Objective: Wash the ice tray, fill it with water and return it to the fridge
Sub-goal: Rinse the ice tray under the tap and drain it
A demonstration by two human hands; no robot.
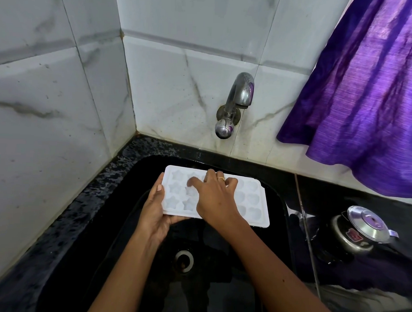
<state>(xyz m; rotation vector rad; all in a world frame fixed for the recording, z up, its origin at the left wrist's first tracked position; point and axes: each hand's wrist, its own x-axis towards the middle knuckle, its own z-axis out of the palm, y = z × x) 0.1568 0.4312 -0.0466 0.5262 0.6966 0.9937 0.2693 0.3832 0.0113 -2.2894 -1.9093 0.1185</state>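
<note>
So the ice tray (252, 204) is held level over the sink (279, 200) just below the tap (239, 96), left grip (155, 214) clamped round one short edge, right grip (216, 198) with fingers spread flat across the moulds, and the person should probably hold it steady and rub into every pocket.

Sink (118, 222): set in counter (57, 232).
Drain (184, 260): in sink floor.
Ice tray (252, 199): over sink, 12 o'clock of drain.
Left hand (155, 214): holds tray's 8 o'clock corner.
Right hand (215, 198): rests on tray top.
Tap (239, 96): on wall, 12 o'clock of tray.
Cloth (366, 91): hangs at tray's 2 o'clock.
Cooker (359, 229): on counter, 3 o'clock of sink.
</note>
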